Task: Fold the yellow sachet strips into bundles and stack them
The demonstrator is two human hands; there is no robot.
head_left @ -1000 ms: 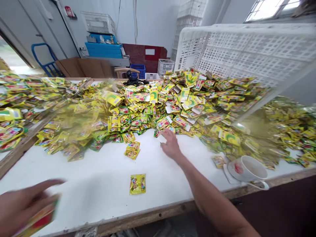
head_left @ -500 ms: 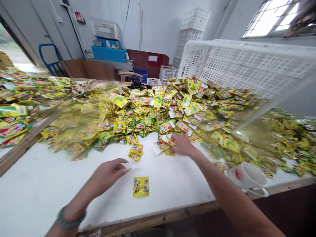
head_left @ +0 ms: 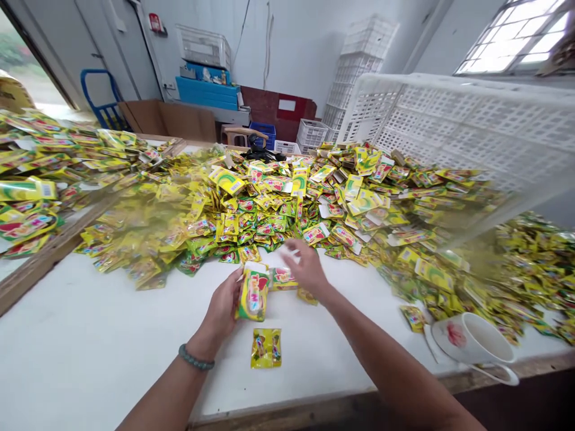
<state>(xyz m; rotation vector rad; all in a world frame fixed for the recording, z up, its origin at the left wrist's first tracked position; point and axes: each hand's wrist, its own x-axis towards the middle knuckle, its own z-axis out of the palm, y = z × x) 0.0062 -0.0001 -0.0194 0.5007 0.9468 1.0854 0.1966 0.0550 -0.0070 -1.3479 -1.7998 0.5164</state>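
My left hand [head_left: 221, 308] is closed around a small yellow-green carton [head_left: 254, 294] with a fruit print, tilted upright above the table, its white flap at the top. My right hand [head_left: 309, 272] is just right of it with fingers apart and slightly blurred, and nothing shows in them. Behind the fingertips lies another printed carton [head_left: 283, 279], partly covered by the hand. Under the right wrist a yellow sachet [head_left: 308, 296] pokes out. Nearer to me, a single yellow sachet [head_left: 266, 348] rests flat on the white table [head_left: 336, 365].
A large heap of sachets [head_left: 269, 221] and cartons spreads across the table behind my hands. A tilted white crate [head_left: 449, 126] stands at the right. A white mug [head_left: 467, 338] sits by the right front edge. A wooden strip [head_left: 58, 251] runs along the left.
My left hand has moved up and right and now holds a carton. My right hand has shifted left from the cartons at the heap's edge, and its fingers are now apart.
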